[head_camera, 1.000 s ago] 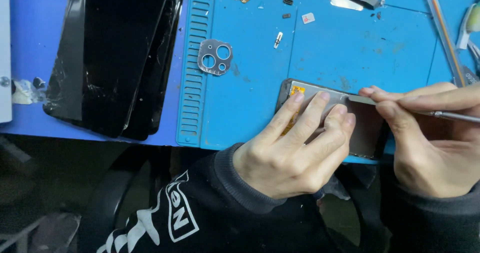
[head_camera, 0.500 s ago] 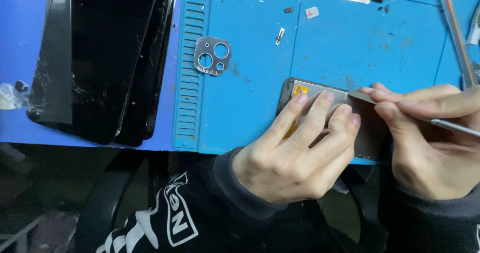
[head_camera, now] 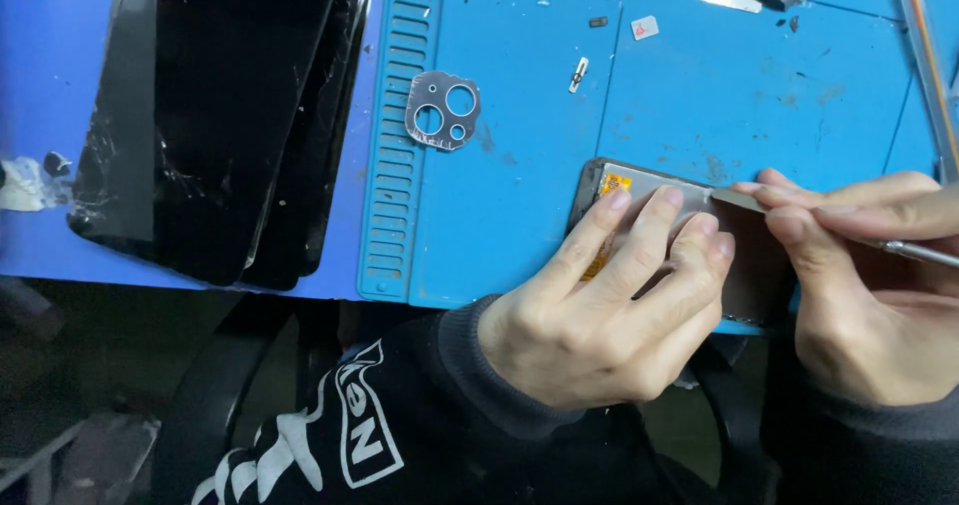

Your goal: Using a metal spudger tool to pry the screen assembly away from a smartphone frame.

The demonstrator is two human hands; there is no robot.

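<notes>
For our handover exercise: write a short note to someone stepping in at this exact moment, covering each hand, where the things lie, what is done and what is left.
Left hand: fingers flat on the grey rectangular phone part, pinning it to the blue work mat.
Right hand: pinches a thin metal blade tool, tip at the part's upper edge.
Nearby: silver camera-lens frame lies loose on the mat; cracked black screens stacked to the left.
Done: lens frame is off.
Left: the blade seems only at the edge; separation looks unfinished.
</notes>
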